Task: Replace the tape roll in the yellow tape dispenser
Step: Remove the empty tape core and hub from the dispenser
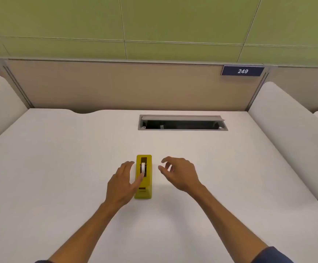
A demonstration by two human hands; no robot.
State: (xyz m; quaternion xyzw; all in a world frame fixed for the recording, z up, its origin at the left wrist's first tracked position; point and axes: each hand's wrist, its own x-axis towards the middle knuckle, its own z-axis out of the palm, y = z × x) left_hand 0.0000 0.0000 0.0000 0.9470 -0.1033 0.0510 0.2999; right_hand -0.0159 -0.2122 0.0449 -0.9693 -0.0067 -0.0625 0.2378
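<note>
The left hand (121, 184) is open, with its fingers lying along the left side of the yellow tape dispenser (144, 177) and its thumb reaching over the top by the tape roll (143, 168); I cannot tell if it is gripping yet. The right hand (179, 174) is open too, fingers curled and holding nothing, just to the right of the dispenser. The dispenser sits on the white desk (59, 168), with the cable slot (182, 123) far behind it. I think the job has barely begun: a white roll sits inside, and I see no spare one. I count one dispenser, one roll, two hands.
</note>
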